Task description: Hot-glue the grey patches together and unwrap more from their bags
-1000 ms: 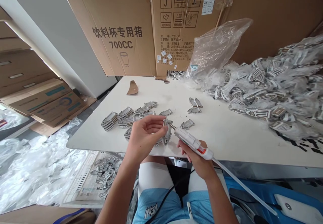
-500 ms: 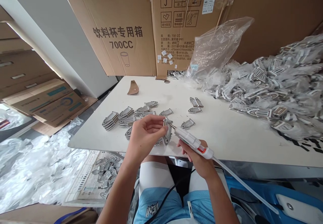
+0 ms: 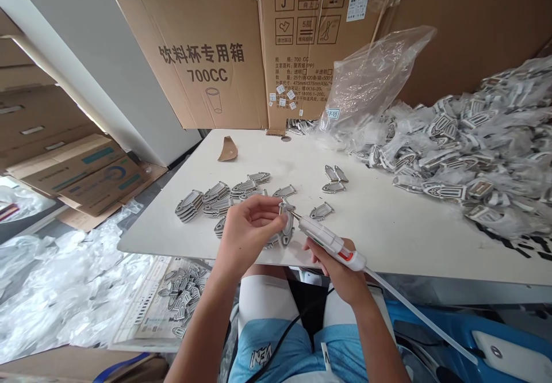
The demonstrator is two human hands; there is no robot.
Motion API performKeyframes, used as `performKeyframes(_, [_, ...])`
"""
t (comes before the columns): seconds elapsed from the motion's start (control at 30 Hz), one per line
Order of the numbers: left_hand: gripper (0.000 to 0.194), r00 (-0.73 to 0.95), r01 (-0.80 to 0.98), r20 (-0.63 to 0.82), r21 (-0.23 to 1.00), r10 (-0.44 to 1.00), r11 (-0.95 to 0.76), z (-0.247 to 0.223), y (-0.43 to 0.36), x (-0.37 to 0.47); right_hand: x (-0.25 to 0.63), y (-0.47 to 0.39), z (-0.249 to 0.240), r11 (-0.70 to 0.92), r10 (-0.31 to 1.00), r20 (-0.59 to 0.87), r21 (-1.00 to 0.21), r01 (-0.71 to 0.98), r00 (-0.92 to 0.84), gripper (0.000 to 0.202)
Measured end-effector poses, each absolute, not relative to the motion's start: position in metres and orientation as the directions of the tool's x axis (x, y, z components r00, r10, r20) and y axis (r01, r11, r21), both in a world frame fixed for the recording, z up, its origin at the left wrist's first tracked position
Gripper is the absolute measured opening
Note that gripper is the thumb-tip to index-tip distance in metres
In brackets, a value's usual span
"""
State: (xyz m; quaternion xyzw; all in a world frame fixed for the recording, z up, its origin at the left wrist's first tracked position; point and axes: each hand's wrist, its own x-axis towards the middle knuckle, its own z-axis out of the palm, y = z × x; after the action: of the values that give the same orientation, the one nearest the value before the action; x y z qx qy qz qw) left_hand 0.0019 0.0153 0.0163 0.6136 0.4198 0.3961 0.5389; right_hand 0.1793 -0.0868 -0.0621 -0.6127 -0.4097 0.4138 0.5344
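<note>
My left hand (image 3: 254,228) pinches a grey metal piece (image 3: 287,230) upright above the front of the white table. My right hand (image 3: 338,265) is wrapped round a white pen-like tool (image 3: 328,240) with a red part and a long pale rod out of its back end. The tool's thin metal tip points at the upper part of the held piece; whether they touch is too small to tell. Left of and behind my left hand lie stacks of similar pieces (image 3: 188,206). A single piece (image 3: 321,211) lies behind the tool, and a small group (image 3: 334,180) lies farther back.
A large heap of plastic-wrapped pieces (image 3: 448,153) covers the right back of the white table (image 3: 267,153). Cardboard boxes (image 3: 207,43) stand behind it, with a clear bag (image 3: 375,78) leaning there. A tray of pieces (image 3: 146,314) and plastic wrap (image 3: 73,297) lie below left.
</note>
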Motion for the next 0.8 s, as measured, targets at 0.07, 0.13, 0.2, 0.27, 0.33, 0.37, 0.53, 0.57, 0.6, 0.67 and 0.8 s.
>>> performKeyframes(0.07, [0.030, 0.333, 0.089, 0.031, 0.994, 0.942, -0.064, 0.0163, 0.0153, 0.0018, 0.1793, -0.0869, -0.0623, -0.095, 0.946, -0.072, -0.994, 0.059, 0.317, 0.052])
performKeyframes(0.13, [0.030, 0.330, 0.090, 0.031, 0.994, 0.943, -0.065, 0.0168, 0.0154, 0.0019, 0.1793, -0.0870, -0.0625, -0.092, 0.946, -0.067, -0.994, 0.064, 0.316, 0.051])
performKeyframes(0.2, [0.030, 0.326, 0.085, 0.034, 0.994, 0.945, -0.065, 0.0175, 0.0154, 0.0023, 0.1794, -0.0869, -0.0626, -0.090, 0.944, -0.061, -0.993, 0.074, 0.323, 0.050])
performKeyframes(0.27, [0.030, 0.324, 0.084, 0.031, 0.995, 0.946, -0.062, 0.0182, 0.0155, 0.0026, 0.1797, -0.0867, -0.0628, -0.091, 0.944, -0.062, -0.993, 0.077, 0.323, 0.050])
performKeyframes(0.33, [0.031, 0.325, 0.088, 0.021, 0.995, 0.945, -0.052, 0.0185, 0.0157, 0.0027, 0.1800, -0.0864, -0.0630, -0.092, 0.946, -0.063, -0.993, 0.078, 0.317, 0.050])
performKeyframes(0.37, [0.031, 0.326, 0.090, 0.016, 0.995, 0.945, -0.047, 0.0184, 0.0159, 0.0026, 0.1801, -0.0863, -0.0630, -0.091, 0.946, -0.062, -0.993, 0.080, 0.317, 0.050])
performKeyframes(0.53, [0.033, 0.328, 0.090, 0.008, 0.995, 0.945, -0.040, 0.0166, 0.0165, 0.0013, 0.1802, -0.0864, -0.0625, -0.095, 0.947, -0.069, -0.993, 0.067, 0.312, 0.050])
performKeyframes(0.57, [0.033, 0.328, 0.093, 0.008, 0.995, 0.945, -0.041, 0.0164, 0.0167, 0.0011, 0.1801, -0.0865, -0.0622, -0.096, 0.947, -0.072, -0.993, 0.063, 0.312, 0.050])
performKeyframes(0.6, [0.033, 0.327, 0.095, 0.009, 0.995, 0.945, -0.043, 0.0163, 0.0168, 0.0009, 0.1801, -0.0866, -0.0620, -0.098, 0.947, -0.074, -0.993, 0.060, 0.312, 0.051])
performKeyframes(0.67, [0.033, 0.326, 0.099, 0.012, 0.994, 0.945, -0.047, 0.0166, 0.0170, 0.0007, 0.1800, -0.0867, -0.0617, -0.099, 0.946, -0.074, -0.993, 0.062, 0.317, 0.051])
performKeyframes(0.8, [0.034, 0.312, 0.094, 0.000, 0.995, 0.950, -0.031, 0.0191, 0.0173, 0.0009, 0.1802, -0.0862, -0.0622, -0.101, 0.945, -0.073, -0.992, 0.070, 0.320, 0.051])
